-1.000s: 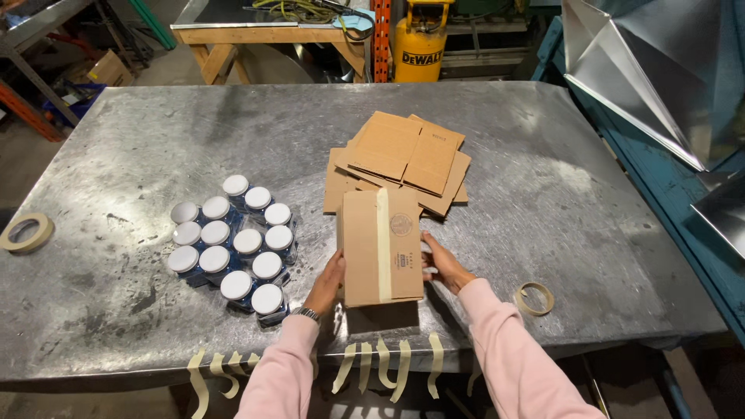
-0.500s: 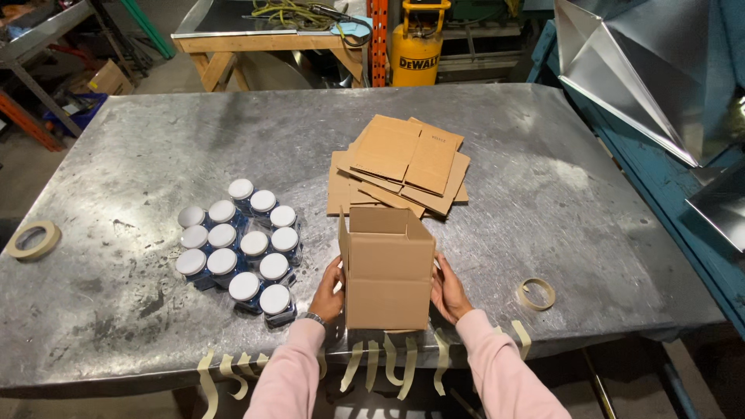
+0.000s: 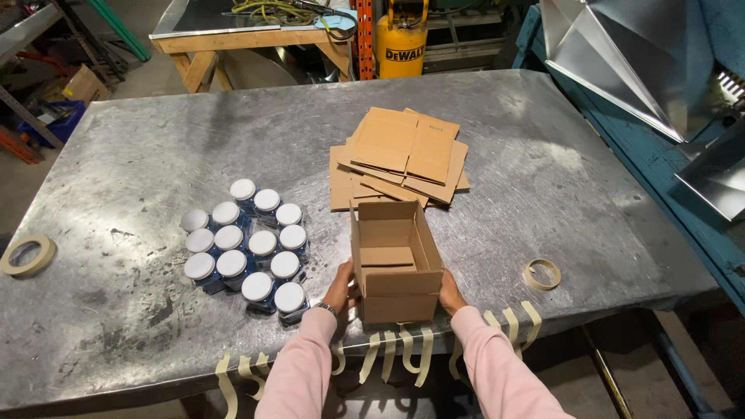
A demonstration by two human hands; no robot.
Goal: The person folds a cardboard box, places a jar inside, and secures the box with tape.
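Box first, since there's only the head view to go on: it sits upright with its mouth open near the front edge of the metal surface, flaps up, nothing inside that I can see. Your left hand is pressed flat against its left wall and your right hand against the right wall, so you're clamping the carton between two open palms, not pinching anything.

If you're squaring it up, I'd keep the pressure low on the walls, near the bottom corners. Push too high and the sides bow inward, and thin cardboard like this probably creases for good. Even pressure from both sides looks like the thing to aim for, so it doesn't skate across that slick metal.

Just left of the box is the cluster of blue jars with white lids, packed tight and close to your left wrist. Watch that elbow, one bump and a few could tip. Behind the box lies the stack of flat cardboard blanks, touching or nearly touching its far wall; can't tell which from here.

A tape roll lies off to your right, another tape roll far left, and cut tape strips hang off the front edge right under the box.
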